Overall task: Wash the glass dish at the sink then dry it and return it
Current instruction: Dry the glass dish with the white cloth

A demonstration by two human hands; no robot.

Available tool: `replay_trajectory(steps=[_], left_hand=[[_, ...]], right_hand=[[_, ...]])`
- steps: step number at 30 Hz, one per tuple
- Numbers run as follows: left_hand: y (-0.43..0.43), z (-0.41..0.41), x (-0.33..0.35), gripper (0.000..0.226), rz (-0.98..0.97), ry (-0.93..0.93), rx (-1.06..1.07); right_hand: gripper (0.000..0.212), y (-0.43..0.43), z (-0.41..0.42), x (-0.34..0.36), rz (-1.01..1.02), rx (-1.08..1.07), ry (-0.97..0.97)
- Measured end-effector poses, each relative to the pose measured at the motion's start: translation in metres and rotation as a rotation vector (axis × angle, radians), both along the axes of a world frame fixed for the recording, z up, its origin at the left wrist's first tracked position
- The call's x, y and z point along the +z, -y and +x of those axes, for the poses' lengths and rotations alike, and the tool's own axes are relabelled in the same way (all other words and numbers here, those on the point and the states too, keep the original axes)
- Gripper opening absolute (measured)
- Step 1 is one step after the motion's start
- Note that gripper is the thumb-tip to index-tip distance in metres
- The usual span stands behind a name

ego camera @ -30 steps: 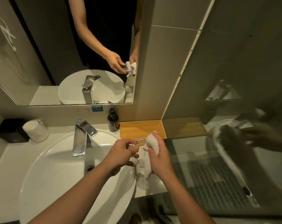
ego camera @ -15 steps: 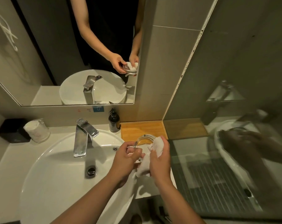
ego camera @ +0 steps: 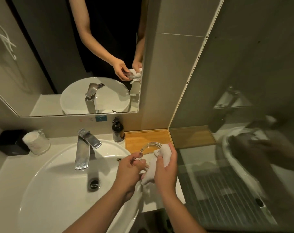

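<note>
Two hands hold a glass dish (ego camera: 151, 143) and white cloth (ego camera: 151, 167) at the sink's (ego camera: 42, 174) right edge.
The left hand (ego camera: 128, 172) pinches the dish's rim; the right hand (ego camera: 166, 170), just right of the sink, curls around the cloth touching the dish.

Left hand (ego camera: 127, 172) and right hand (ego camera: 166, 172) side by side over the right edge of the sink (ego camera: 50, 199). Dish (ego camera: 149, 144) between them, its rim pinched by the left hand. Cloth (ego camera: 151, 167) gripped in the right hand, touching the dish. Tray (ego camera: 139, 138) on the bench (ego camera: 1, 174), just behind both hands. Bottle (ego camera: 117, 130) behind the left hand, at the tray's left end. Tap (ego camera: 85, 148) left of the left hand, with the drain (ego camera: 93, 183) in the sink before it. Cup (ego camera: 36, 142) and box (ego camera: 8, 142) far left on the bench. Mirror (ego camera: 42, 64) on the wall behind. Glass panel (ego camera: 243, 81) right of the right hand.
</note>
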State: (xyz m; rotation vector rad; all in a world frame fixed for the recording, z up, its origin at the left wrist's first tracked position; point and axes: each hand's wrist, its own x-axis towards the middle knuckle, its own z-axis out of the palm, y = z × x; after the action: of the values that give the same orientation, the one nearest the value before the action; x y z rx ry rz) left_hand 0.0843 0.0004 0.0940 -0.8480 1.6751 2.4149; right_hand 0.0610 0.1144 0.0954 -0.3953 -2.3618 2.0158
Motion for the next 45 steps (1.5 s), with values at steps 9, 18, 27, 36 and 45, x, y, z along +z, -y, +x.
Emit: replay_trajectory(steps=[9,18,27,36,45], left_hand=[[0.018,0.008,0.0,0.06,-0.835,-0.335,-0.319],[0.037,-0.01,0.013,0.013,-1.627,-0.861,-0.7],[0.022,-0.006,0.005,0.015,-1.699,-0.876,-0.703],[0.031,0.0,0.012,0.009,-1.424,-0.67,-0.606],[0.027,0.009,0.03,0.016,-0.441,-0.239,-0.291]], right_hand=[[0.054,-0.012,-0.017,0.003,-0.011,0.033,0.102],[0.057,-0.02,-0.035,0.006,0.036,0.217,0.318],[0.068,-0.011,-0.019,-0.006,-0.191,0.082,0.444],[0.034,-0.036,-0.02,-0.005,-0.405,0.143,0.368],[0.05,-0.051,-0.008,0.027,-0.277,0.382,0.246]])
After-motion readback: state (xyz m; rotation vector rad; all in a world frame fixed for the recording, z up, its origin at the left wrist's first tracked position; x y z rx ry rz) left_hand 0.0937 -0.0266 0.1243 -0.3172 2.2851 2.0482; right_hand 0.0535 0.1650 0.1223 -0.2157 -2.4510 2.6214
